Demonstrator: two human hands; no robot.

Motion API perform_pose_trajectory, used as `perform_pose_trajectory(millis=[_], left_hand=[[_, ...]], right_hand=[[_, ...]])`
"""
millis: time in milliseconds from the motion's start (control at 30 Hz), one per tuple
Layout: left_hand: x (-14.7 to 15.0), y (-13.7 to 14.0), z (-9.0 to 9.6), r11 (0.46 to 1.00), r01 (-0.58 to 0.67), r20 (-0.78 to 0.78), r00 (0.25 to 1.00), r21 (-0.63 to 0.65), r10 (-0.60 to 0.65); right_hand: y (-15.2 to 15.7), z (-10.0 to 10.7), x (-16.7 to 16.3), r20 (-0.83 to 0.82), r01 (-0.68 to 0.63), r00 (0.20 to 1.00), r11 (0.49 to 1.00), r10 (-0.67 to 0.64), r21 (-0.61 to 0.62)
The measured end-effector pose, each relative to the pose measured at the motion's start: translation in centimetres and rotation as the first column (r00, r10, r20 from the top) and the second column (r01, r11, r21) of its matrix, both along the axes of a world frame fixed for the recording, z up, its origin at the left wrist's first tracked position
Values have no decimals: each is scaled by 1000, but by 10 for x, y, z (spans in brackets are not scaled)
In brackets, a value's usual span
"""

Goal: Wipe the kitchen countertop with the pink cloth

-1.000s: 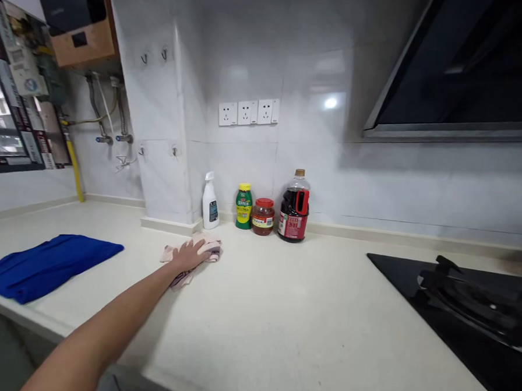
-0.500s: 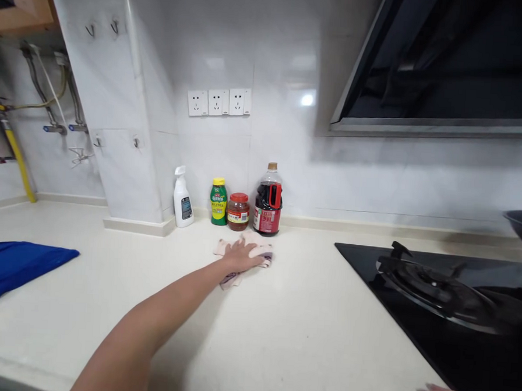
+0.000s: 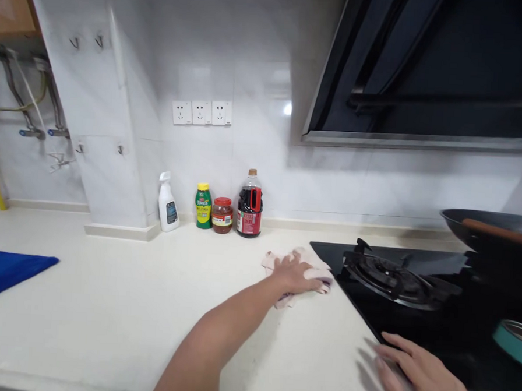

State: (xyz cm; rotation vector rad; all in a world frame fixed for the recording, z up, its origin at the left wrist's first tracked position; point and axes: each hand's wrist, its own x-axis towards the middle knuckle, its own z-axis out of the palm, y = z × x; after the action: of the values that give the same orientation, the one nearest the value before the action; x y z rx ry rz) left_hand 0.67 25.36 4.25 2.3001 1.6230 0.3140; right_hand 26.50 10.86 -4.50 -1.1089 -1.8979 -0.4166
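Pale pink cloth (image 3: 315, 267) lies flat on the cream countertop (image 3: 119, 305), touching the left edge of the black gas hob (image 3: 416, 311). Head view: the left hand (image 3: 295, 273) presses palm-down on the cloth, fingers spread over it, not clenched. The right hand (image 3: 422, 376), at 5 o'clock from the cloth, rests open with its fingers extended across the front edge of the hob; it holds nothing. At 10 o'clock from the cloth, four containers stand against the tiled wall: a white spray bottle (image 3: 167, 203), a green bottle (image 3: 203, 206), a red-lidded jar (image 3: 222, 215) and a dark sauce bottle (image 3: 250, 204). A blue cloth (image 3: 7, 270) lies at 9 o'clock, well apart. A dark wok (image 3: 491, 230) sits at 3 o'clock on the far burner.
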Motion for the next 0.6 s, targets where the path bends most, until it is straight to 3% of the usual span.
perform_pose_trajectory(millis=[133,267,467,600], left_hand=[[41,-40,-6,982,186,51,982,-23,-184],[47,-89,-6,953,302,43,953,-32,-300],[6,-169,-4,868,493,101,868,-54,-487],[-56,-212,0,876,471,196,873,-102,-447]], right_hand=[[-5,13,-3,-68,66,996,995,-60,77],[-11,17,0,-141,117,984,991,-107,70],[-7,11,8,-291,56,954,998,-65,-40],[-1,6,12,-297,30,953,996,-55,-87]])
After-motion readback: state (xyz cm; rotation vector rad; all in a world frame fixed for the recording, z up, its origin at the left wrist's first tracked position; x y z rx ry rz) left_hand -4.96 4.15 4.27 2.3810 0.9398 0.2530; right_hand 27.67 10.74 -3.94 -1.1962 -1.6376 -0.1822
